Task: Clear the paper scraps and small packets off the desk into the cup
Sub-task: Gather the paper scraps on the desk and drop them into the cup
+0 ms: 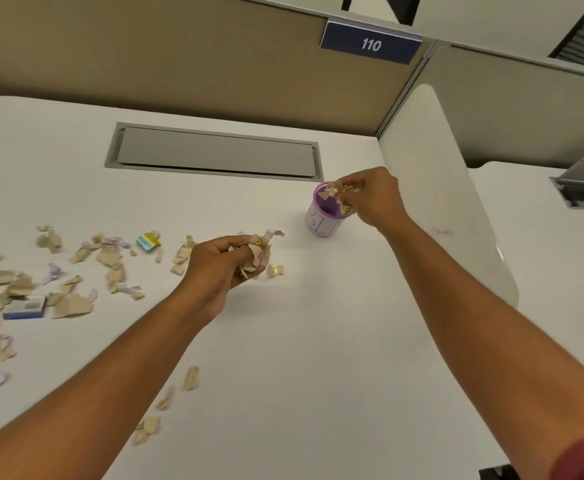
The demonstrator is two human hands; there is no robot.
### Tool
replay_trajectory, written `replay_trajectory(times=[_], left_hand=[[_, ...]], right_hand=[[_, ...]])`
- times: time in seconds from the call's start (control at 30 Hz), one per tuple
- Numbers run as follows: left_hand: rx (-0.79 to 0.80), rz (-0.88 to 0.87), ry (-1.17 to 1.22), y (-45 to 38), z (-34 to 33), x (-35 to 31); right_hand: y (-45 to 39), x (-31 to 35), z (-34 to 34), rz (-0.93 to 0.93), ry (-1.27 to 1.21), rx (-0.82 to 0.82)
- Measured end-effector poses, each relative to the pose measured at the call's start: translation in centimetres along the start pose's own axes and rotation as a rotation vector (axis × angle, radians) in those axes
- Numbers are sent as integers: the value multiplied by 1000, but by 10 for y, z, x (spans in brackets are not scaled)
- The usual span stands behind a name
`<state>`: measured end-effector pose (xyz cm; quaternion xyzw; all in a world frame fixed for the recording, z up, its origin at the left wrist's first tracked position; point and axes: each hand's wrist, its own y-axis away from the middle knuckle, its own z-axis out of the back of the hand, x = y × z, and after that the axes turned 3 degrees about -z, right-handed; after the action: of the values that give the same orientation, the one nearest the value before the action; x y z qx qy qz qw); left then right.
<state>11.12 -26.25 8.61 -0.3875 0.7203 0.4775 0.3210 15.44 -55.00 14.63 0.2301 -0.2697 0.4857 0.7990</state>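
A white cup with a purple rim (321, 221) stands on the white desk (318, 323) right of centre. My right hand (377, 199) is at the cup's mouth, closed on a bunch of tan paper scraps (340, 197) that hang over the opening. My left hand (221, 265) hovers left of the cup, fingers closed around another clump of tan scraps (259, 254). Many loose tan and pale purple scraps (72, 303) lie over the left of the desk. A blue and yellow packet (147, 241) and a blue and white packet (25, 306) lie among them.
A grey cable hatch (214, 152) is set in the desk behind the scraps. A white divider panel (450, 188) stands right of the cup, a tan partition behind. A few scraps (190, 377) lie near the front, under my left forearm.
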Motion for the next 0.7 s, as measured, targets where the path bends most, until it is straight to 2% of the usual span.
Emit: replay_trajectory(times=[0.2,0.33,0.43,0.53,0.7], left_hand=[[-51,4,-40,-17,-15,-10],[-65,-2,-123,-26,-24,-20],[-52,-21,-218,-39,-40,-32],[-15,-67,-344,-58,-67,-49],[108,-270,-773,-92,-126,-71]], right_hand=[[-52,-4,-31,42,507,188],[-55,-5,-39,136,645,273],[-54,1,-28,107,589,261],[-47,3,-5,84,425,225],[-16,-20,29,-40,75,27]])
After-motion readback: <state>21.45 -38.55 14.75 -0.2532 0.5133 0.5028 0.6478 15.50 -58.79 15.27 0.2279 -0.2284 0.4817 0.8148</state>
